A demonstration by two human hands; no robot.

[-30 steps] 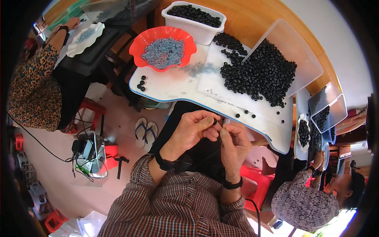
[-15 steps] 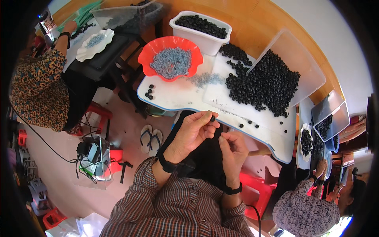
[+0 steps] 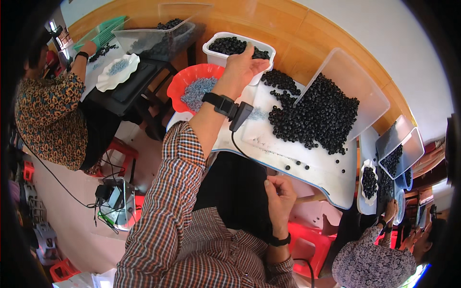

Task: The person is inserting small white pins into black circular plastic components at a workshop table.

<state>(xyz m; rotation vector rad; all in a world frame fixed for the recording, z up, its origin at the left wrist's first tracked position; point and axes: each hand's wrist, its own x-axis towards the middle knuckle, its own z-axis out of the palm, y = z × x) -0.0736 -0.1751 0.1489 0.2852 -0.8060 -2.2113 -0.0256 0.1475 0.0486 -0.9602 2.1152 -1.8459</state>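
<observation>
Drop-off step, I judge: left hand (image 3: 244, 67) over white tub (image 3: 237, 50) of black beads, fingers loosely open; right hand (image 3: 280, 197) curled closed near lap, contents unclear. Next needs fresh bead from pile (image 3: 317, 115).

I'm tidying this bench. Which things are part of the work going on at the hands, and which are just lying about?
In use:
- left hand over the white tub of black beads
- right hand near the lap
- red bowl of grey bits
- black bead pile on the white table

Lying about:
- green basket
- white scalloped plate
- sandals' spot aside, red stool
</observation>
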